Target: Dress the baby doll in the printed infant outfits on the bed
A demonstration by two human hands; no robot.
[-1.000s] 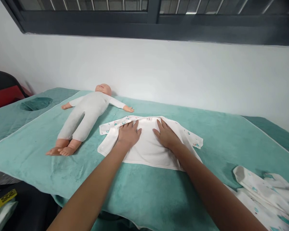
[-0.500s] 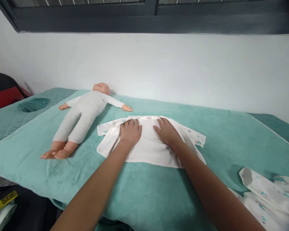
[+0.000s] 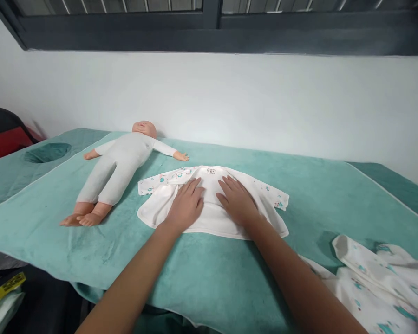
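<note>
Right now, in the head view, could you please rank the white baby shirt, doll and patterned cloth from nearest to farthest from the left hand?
1. The white baby shirt, under the left hand.
2. The doll, to its left.
3. The patterned cloth, far right.

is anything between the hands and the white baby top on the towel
Nothing visible does. The left hand and the right hand both lie flat, directly on the white baby top; the doll lies apart, to its left.
</note>
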